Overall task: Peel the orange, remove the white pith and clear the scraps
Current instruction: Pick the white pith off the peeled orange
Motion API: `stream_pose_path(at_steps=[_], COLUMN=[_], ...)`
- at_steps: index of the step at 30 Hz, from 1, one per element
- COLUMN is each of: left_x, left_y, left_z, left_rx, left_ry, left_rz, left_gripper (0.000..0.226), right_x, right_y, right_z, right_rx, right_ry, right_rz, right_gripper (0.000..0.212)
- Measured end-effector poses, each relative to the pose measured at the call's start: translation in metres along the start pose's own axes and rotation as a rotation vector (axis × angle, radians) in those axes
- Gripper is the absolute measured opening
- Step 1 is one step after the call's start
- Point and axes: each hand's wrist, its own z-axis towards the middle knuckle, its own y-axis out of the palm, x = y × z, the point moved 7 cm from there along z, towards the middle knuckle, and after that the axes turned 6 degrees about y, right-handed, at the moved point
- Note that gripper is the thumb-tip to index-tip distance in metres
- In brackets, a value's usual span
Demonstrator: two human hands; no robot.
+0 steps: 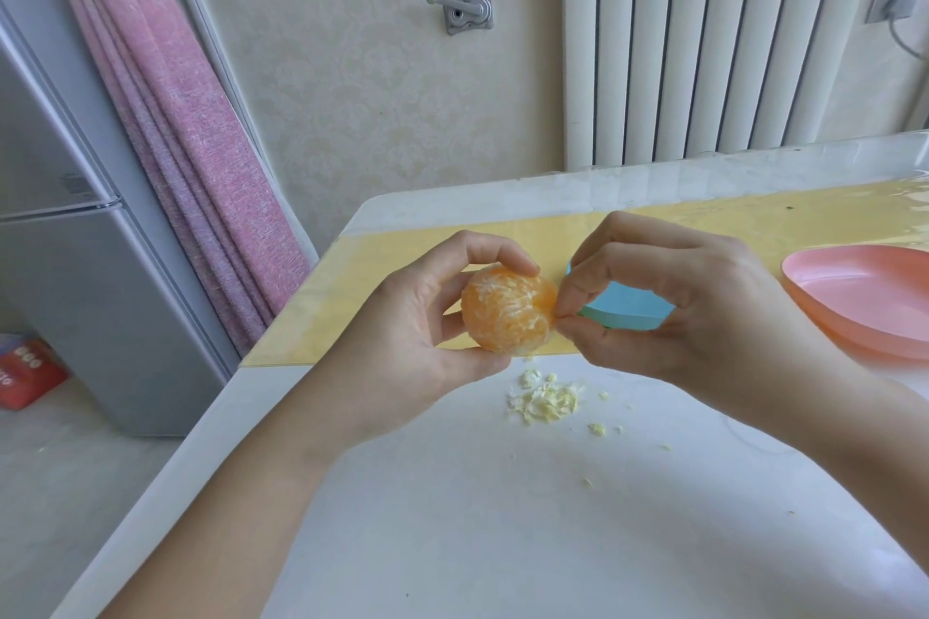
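My left hand [427, 332] holds a peeled orange [507, 312] above the table, fingers and thumb curled round it. White pith streaks still show on its flesh. My right hand [668, 307] pinches a thin bit of pith at the orange's right side with thumb and forefinger. A small heap of pale pith scraps [545, 400] lies on the white table [452, 518] just below the fruit, with a few loose crumbs scattered to the right and nearer me.
A blue dish [628, 312] sits behind my right hand, partly hidden. A pink plate [864, 297] lies at the right on a yellow mat [352, 307]. The table's left edge drops to the floor beside a grey fridge [75, 241] and pink curtain [201, 141].
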Motion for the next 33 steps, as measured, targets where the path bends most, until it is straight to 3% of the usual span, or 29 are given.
stream_pose_path(at_steps=[9, 18, 23, 33], left_x=[-0.001, 0.000, -0.002, -0.006], left_y=[0.005, -0.002, -0.009, -0.006], left_z=[0.002, 0.003, 0.002, 0.001], left_rx=[-0.016, 0.029, 0.068, 0.067], left_ry=[-0.009, -0.010, -0.024, -0.081], left_rz=[-0.080, -0.279, -0.297, -0.356], left_gripper=[0.057, 0.060, 0.058, 0.058], right_x=[-0.002, -0.008, -0.009, -0.005], right_y=[0.001, -0.002, -0.009, -0.007], right_z=[-0.001, -0.003, -0.003, -0.004], right_rx=[0.049, 0.148, 0.221, 0.198], right_ry=[-0.020, -0.043, 0.002, 0.000], right_rz=[-0.071, 0.006, 0.032, 0.016], right_gripper=[0.007, 0.007, 0.018, 0.025])
